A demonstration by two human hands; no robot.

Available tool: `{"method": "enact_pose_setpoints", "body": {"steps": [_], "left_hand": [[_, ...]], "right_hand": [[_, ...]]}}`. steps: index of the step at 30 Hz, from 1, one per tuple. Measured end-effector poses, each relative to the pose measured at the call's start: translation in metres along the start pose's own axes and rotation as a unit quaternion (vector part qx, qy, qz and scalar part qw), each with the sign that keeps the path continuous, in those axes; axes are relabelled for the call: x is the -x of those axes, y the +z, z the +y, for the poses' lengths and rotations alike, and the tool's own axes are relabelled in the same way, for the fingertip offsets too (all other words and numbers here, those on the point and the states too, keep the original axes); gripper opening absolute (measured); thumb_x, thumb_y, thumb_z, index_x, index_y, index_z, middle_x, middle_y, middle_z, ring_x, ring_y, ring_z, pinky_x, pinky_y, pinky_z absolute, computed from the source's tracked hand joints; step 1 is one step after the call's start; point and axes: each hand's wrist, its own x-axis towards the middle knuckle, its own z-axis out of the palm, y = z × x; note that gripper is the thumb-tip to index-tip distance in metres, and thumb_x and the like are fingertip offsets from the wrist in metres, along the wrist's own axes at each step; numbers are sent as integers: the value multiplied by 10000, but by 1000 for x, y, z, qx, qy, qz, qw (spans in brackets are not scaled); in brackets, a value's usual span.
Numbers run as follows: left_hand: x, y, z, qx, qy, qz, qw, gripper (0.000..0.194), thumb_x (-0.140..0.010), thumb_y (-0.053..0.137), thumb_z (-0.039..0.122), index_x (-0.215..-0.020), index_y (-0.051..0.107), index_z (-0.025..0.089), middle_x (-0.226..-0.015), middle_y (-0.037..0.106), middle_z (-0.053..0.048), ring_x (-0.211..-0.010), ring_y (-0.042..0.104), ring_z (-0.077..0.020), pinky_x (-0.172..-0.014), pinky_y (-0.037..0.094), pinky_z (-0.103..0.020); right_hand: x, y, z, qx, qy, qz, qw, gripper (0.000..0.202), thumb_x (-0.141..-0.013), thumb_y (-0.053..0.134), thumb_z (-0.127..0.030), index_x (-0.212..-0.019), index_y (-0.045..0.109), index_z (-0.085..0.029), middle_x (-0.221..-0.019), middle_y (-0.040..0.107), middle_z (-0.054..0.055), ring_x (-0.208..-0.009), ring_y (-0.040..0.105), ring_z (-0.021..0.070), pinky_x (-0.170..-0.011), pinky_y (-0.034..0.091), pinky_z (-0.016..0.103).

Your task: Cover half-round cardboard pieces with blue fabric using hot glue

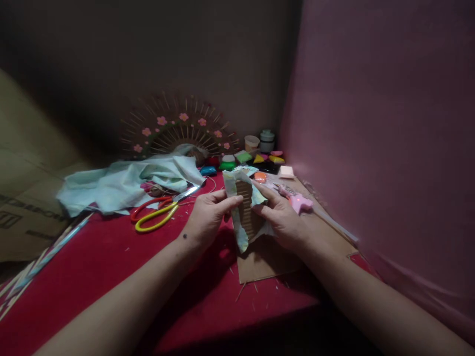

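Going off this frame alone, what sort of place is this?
Probably a home craft table, judging by the red-and-yellow-handled scissors, the corrugated cardboard piece with pale wrapping at its edges, and the pink-flowered stick fan at the back.

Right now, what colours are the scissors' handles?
One red handle and one yellow handle; the head view shows both.
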Motion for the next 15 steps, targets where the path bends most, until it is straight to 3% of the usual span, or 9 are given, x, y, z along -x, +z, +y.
{"method": "enact_pose_setpoints", "body": {"steps": [3,7,12,15], "left_hand": [[0,2,0,18,-18,4,1000,199,-723,729,304,-826,732,134,-688,631,0,-554,422,-96,-521,326,-233],[0,3,-1,84,-29,-10,996,237,-708,733,234,-934,717,167,-816,685,-5,-596,500,-100,-531,360,-221],[-3,1,1,179,-52,-31,982,315,-646,754,148,-959,715,147,-880,726,-36,-790,643,-165,-748,472,-263],[-3,1,4,203,-93,-51,973,318,-643,759,148,-955,708,118,-884,736,-71,-823,674,-200,-801,493,-302]], "right_hand": [[1,-1,-1,27,-6,5,1000,517,-796,610,-127,-1247,592,-379,-1326,586,-72,-1293,466,194,-1105,334,375],[2,0,-3,39,7,9,999,499,-791,621,-150,-1227,606,-393,-1347,567,-84,-1261,492,196,-1060,381,358],[1,2,-7,22,43,13,999,515,-739,636,-128,-1190,638,-377,-1234,645,-64,-1081,589,166,-886,477,279],[1,3,-11,1,76,14,997,533,-702,644,-118,-1179,649,-355,-1206,658,-47,-991,612,155,-791,498,251]]}}
